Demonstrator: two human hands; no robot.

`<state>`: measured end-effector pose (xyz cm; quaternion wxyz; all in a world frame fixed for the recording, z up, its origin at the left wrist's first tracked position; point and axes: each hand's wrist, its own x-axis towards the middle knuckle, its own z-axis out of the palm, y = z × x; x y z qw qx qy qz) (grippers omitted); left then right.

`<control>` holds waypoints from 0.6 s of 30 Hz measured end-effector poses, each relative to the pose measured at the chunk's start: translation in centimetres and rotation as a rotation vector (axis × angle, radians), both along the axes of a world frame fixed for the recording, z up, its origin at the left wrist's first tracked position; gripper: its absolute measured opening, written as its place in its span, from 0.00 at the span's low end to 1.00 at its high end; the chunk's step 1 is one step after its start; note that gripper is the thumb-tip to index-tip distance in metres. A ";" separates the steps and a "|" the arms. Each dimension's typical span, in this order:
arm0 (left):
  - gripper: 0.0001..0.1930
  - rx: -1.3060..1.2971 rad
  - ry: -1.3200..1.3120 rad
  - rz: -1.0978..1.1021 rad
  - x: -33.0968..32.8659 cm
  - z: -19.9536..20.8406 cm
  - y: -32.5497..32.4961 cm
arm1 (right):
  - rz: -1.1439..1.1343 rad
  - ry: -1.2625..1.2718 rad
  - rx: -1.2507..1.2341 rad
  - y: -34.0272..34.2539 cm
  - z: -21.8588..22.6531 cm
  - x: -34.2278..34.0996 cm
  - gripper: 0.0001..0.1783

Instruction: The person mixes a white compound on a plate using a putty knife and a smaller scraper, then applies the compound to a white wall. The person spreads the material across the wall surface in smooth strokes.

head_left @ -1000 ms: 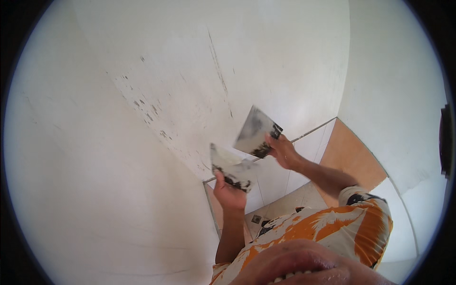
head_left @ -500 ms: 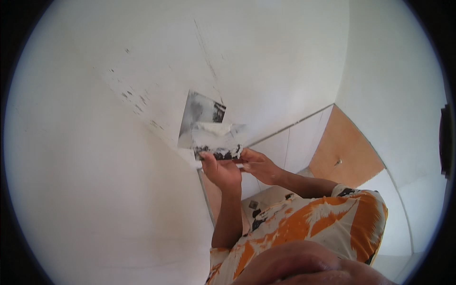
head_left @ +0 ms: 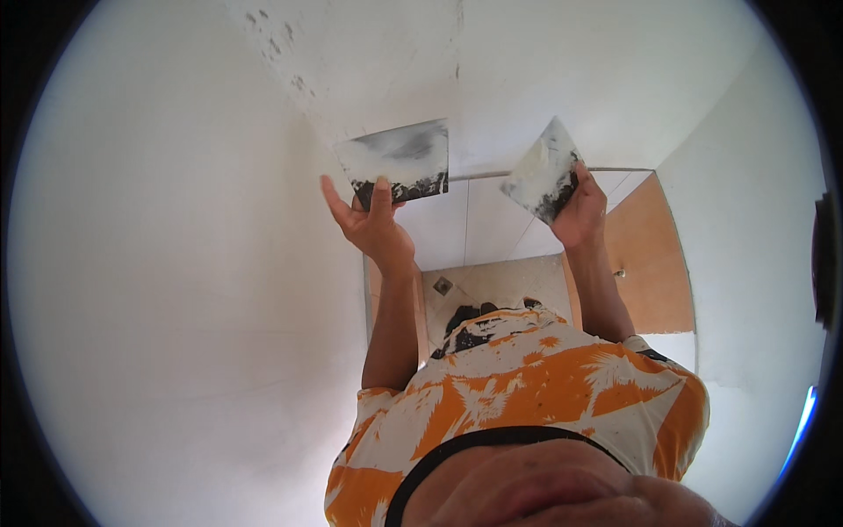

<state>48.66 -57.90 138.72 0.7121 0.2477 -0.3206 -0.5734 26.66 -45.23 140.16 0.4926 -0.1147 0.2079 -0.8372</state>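
My left hand (head_left: pixel 385 237) grips a wide putty knife (head_left: pixel 399 151), its thumb over the dark lower edge and one finger sticking out to the left. White paste with grey smears coats the blade. To the right, my right hand (head_left: pixel 583 214) is closed round a second putty knife (head_left: pixel 543 167), which is tilted, with a corner pointing up. Whitish paste lies on this blade too, with dark patches near the fingers. The two blades are apart, both raised in front of the wall.
A pale wall (head_left: pixel 193 246) bearing dark marks (head_left: pixel 277 44) spreads ahead and to the left. Lower down are white tiles (head_left: pixel 492 220) and an orange-brown panel (head_left: pixel 654 250) with a small metal fitting. A square drain (head_left: pixel 443 285) sits in the floor.
The two putty knives were close together, overlapping in view; now they are separated. My right hand has moved right and up with its knife, and my left hand has risen slightly.
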 end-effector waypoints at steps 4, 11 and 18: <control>0.16 0.158 0.265 -0.167 0.8 -1.7 0.0 | -0.023 -0.040 0.025 -2.2 -2.1 -0.4 0.24; 0.13 0.365 0.230 -0.257 -0.7 -1.5 1.9 | -0.021 1.303 -0.436 -3.9 0.7 2.5 0.16; 0.15 0.437 0.222 -0.404 1.6 -1.5 1.8 | -0.153 2.162 -0.336 -4.2 1.6 1.3 0.35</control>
